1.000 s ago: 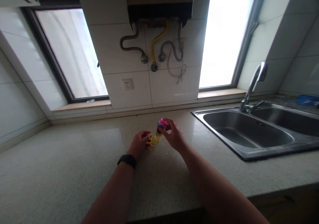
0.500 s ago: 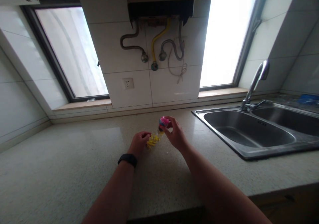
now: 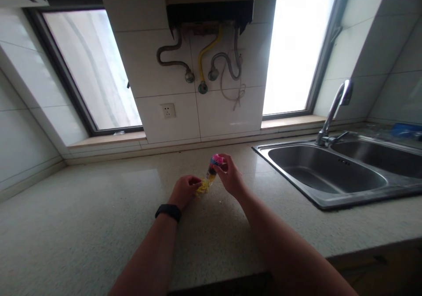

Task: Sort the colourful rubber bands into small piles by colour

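Note:
My right hand (image 3: 231, 175) grips a small clear container (image 3: 212, 170) with bands of pink, blue, dark and yellow inside. It is tilted, its pink end up and its yellow end down towards the left. Below and left of it, a small heap of thin yellow pieces (image 3: 202, 187) lies on the worktop; their exact kind is too small to tell. My left hand (image 3: 185, 190), with a black band on the wrist, has its thumb and fingertips pinched together at the heap's edge. What sits between those fingertips is hidden.
The speckled stone worktop (image 3: 99, 217) runs along the tiled wall. To the right is a steel double sink (image 3: 316, 199) with a tall tap (image 3: 336, 107). Under a wall heater (image 3: 211, 12) hang metal and yellow pipes (image 3: 201, 63). Something blue (image 3: 405, 131) lies at the far right.
My left fingers have moved slightly right, towards the container's lower end, and cover more of the yellow heap. More of the container's lower part shows now. The camera view has shifted a little.

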`<state>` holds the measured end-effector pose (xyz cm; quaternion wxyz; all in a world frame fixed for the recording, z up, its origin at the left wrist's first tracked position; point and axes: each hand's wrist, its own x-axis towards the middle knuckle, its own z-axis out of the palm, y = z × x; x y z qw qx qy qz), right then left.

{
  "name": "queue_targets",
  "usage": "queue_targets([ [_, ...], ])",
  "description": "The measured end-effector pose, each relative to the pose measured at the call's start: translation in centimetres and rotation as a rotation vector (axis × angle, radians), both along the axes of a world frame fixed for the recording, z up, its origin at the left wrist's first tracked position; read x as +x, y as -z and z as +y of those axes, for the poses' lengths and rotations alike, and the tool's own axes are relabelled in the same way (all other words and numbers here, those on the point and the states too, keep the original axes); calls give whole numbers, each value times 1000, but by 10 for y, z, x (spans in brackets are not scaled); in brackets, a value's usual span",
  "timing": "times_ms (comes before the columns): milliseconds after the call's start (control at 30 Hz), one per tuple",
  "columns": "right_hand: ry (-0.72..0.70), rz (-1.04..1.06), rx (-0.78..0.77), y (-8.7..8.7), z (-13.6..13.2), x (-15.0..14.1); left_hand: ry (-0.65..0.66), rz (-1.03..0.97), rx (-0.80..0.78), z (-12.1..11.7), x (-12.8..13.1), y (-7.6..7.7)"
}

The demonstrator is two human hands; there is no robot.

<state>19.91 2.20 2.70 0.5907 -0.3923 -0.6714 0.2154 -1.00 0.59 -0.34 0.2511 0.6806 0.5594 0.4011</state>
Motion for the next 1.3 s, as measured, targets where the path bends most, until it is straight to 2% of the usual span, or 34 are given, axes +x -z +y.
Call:
queue_targets([
  [167, -5, -20, -42, 2, 2, 0, -10, -33, 15, 1, 1, 0],
  [333, -34, 107, -100, 4, 7, 0, 5, -19, 10, -1, 2, 0],
  [500, -74, 256, -159, 13, 21, -3, -4, -3, -16, -1, 3, 0],
  [600, -132, 419, -213, 17, 28, -6, 3, -102, -47, -1, 7, -2],
  [700, -175, 568, -283, 17, 29, -8, 28, -317, -81, -3, 13, -8],
  [833, -238, 656, -338, 14, 23, -10, 80, -579, -174, -10, 21, -15],
  [1033, -329, 617, -285, 9, 9, -17, 44, -818, -207, -11, 17, -13],
  [1300, -504, 512, -212, 3, -1, -13, 57, -841, -287, -8, 9, -6],
])
